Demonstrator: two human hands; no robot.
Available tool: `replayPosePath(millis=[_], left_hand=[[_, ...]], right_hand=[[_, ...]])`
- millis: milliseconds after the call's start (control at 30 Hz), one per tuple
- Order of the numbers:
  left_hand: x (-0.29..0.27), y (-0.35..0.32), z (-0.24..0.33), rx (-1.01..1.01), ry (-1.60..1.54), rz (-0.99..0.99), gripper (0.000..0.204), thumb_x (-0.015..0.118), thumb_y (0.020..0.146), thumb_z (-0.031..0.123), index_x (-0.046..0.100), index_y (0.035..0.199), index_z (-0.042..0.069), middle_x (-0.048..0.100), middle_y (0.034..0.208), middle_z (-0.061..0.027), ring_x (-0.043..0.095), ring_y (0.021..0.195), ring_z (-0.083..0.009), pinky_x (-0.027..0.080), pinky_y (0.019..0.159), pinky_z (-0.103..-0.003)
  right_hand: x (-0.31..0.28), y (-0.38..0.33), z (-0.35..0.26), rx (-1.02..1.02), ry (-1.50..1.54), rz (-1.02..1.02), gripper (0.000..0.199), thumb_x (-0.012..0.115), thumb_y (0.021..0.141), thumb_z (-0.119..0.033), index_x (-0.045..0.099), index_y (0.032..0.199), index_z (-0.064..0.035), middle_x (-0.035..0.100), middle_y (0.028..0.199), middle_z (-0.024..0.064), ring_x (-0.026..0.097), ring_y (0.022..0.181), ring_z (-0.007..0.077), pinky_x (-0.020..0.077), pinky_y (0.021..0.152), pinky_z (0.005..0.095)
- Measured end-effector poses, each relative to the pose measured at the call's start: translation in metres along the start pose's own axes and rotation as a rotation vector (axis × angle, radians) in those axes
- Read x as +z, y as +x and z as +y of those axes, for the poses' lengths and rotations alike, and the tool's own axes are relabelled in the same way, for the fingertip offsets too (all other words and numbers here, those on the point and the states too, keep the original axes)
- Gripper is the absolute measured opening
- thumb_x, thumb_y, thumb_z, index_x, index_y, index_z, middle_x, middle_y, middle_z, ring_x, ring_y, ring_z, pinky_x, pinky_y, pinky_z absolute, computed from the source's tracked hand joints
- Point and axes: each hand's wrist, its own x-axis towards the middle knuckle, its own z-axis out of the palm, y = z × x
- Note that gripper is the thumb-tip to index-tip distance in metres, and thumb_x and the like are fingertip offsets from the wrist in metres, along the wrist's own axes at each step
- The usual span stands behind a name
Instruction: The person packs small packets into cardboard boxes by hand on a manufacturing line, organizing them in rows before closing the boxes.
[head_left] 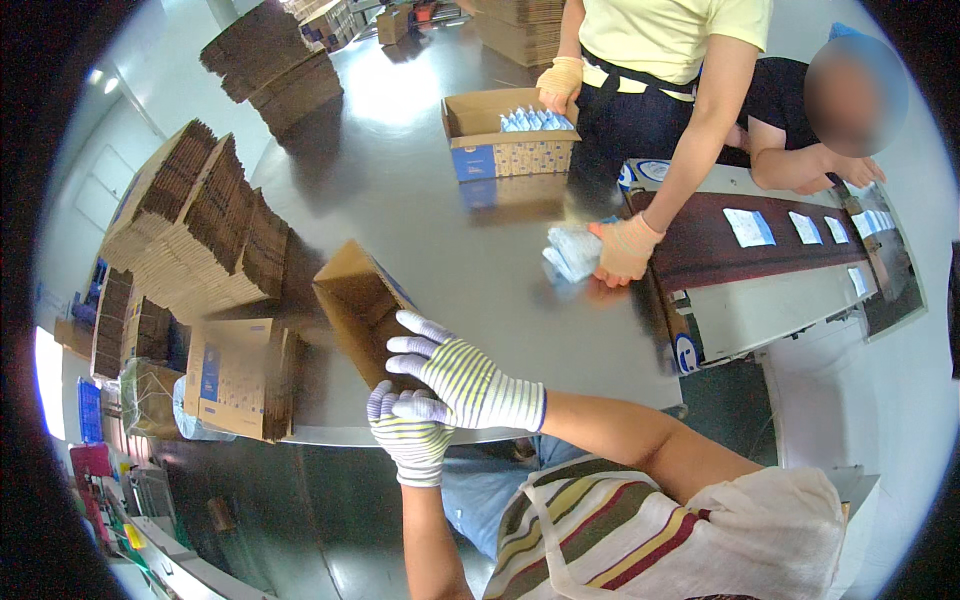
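Note:
I wear striped knit gloves on both hands. My right hand (462, 378) lies over the near end of a brown cardboard box (358, 300) that rests tilted on the steel table (420, 200). My left hand (408, 432) grips the same box from below at the table's front edge. Across the table a person in a yellow top holds a stack of blue-and-white packets (572, 250) in one gloved hand and reaches the other gloved hand into an open box of packets (510, 135).
Tall stacks of flattened cartons (195, 225) fill the table's left side, with more at the far end (270, 60). A dark conveyor belt (760, 240) carrying small packets runs along the right. A second person leans over it.

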Motion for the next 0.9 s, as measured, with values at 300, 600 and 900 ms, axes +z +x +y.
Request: replayPosePath(millis=[300,600,900], left_hand=[[-0.0027,0.0018,0.0001,0.011,0.017,-0.018,0.019,0.063,0.067,0.029,0.055,0.07,0.013,0.055,0.061,-0.0027,0.055,0.062,-0.0226,0.042,0.084,-0.039],[-0.0049,0.0016,0.0012,0.009,0.016,-0.018,0.021,0.063,0.068,0.03,0.055,0.071,0.011,0.058,0.065,-0.0046,0.057,0.066,-0.0246,0.042,0.083,-0.04],[-0.0031,0.0019,0.0016,0.011,0.017,0.027,0.018,0.063,0.068,0.029,0.056,0.069,0.012,0.056,0.062,-0.0039,0.056,0.063,-0.0238,0.043,0.083,-0.039]], right_hand=[[-0.0065,0.003,-0.0032,-0.004,-0.026,-0.003,0.047,0.056,0.08,-0.036,0.058,0.111,0.0002,0.053,0.121,0.0191,0.035,0.128,0.0386,0.0289,0.107,0.0461],[-0.0034,0.0028,-0.0041,-0.011,0.004,0.049,0.044,0.056,0.083,-0.036,0.06,0.105,0.0011,0.055,0.117,0.0188,0.037,0.126,0.0391,0.0308,0.105,0.0464],[-0.0027,0.0021,-0.0027,-0.014,-0.028,0.037,0.044,0.056,0.083,-0.037,0.06,0.105,0.0,0.055,0.117,0.0176,0.037,0.126,0.0392,0.0309,0.105,0.0463]])
